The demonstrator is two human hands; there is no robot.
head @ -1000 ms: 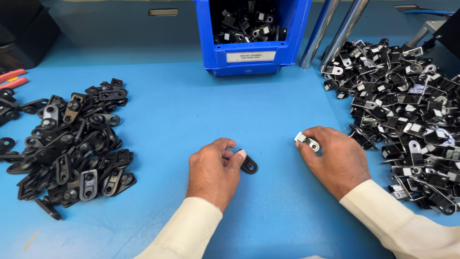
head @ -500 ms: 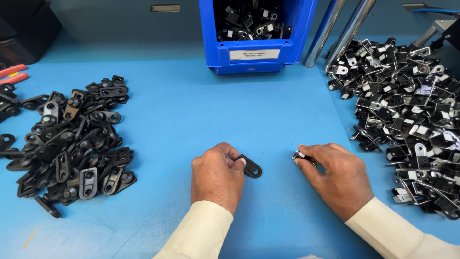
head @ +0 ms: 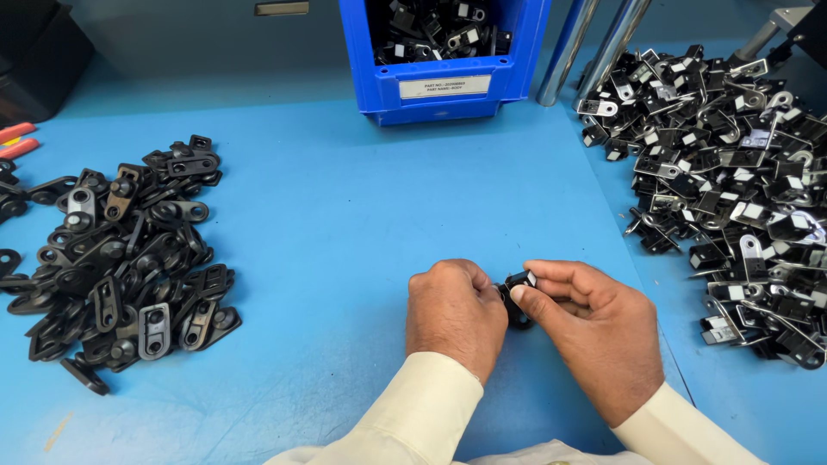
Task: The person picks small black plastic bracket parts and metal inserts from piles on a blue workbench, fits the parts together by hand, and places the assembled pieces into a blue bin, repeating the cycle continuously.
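Both hands meet low on the blue worktop (head: 362, 224). Left hand (head: 455, 312) and right hand (head: 594, 331) pinch one small black metal bracket (head: 518, 297) between fingertips. Piles of black parts (head: 121, 258) lie well apart.

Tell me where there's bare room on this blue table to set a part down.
The widest bare patch of the table lies between the left pile and the right pile, from the blue bin down to the hands. A smaller patch sits below the left pile. It is crowded where the left hand and right hand meet.
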